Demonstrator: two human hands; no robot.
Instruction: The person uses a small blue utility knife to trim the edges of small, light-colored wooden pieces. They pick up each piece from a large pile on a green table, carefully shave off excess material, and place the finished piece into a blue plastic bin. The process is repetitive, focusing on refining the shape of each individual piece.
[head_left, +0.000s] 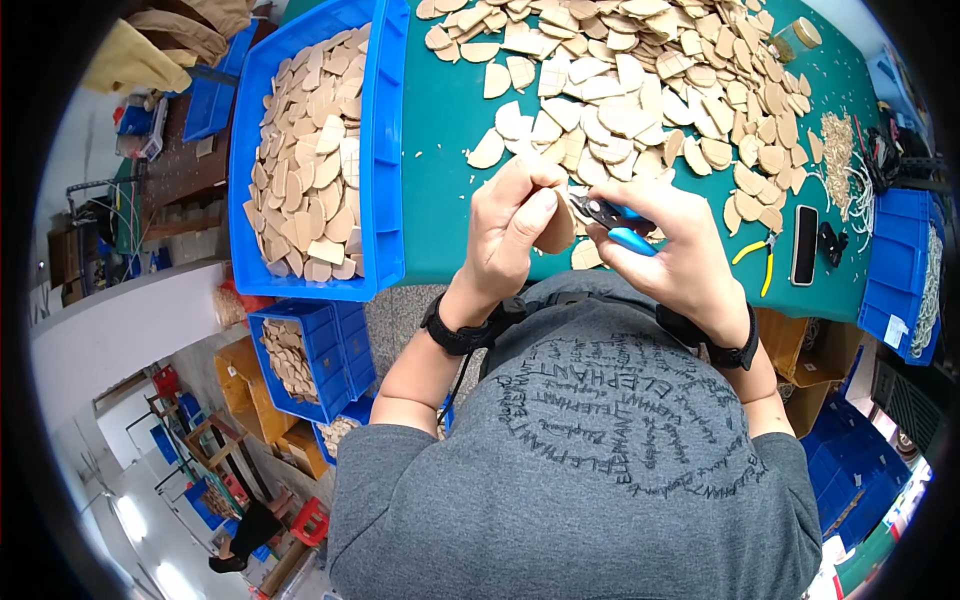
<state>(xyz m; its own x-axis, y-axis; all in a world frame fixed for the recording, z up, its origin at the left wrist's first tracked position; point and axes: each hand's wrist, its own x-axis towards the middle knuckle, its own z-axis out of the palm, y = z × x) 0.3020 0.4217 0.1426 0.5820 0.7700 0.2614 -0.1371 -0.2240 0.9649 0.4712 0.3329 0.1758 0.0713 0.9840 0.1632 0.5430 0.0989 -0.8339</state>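
My left hand (505, 230) pinches a tan half-round piece (557, 231) between thumb and fingers, above the near side of the green table. In my right hand (680, 240) is a pair of side cutters with blue handles (633, 241). The cutters' dark jaws point left and meet the piece's right edge; whether they grip it is too small to tell. Just beyond both hands spreads a heap of similar tan pieces (620, 110), some marked with lines. To the left, a large blue bin (385, 150) holds many more of them.
Right of my hands lie yellow-handled pliers (768, 268) and a black phone (804, 245). Farther right are a pile of small scraps (838, 150) and a blue crate (893, 270). A clear jar (800, 35) stands at the far right. Below the table at left is another blue bin (330, 350).
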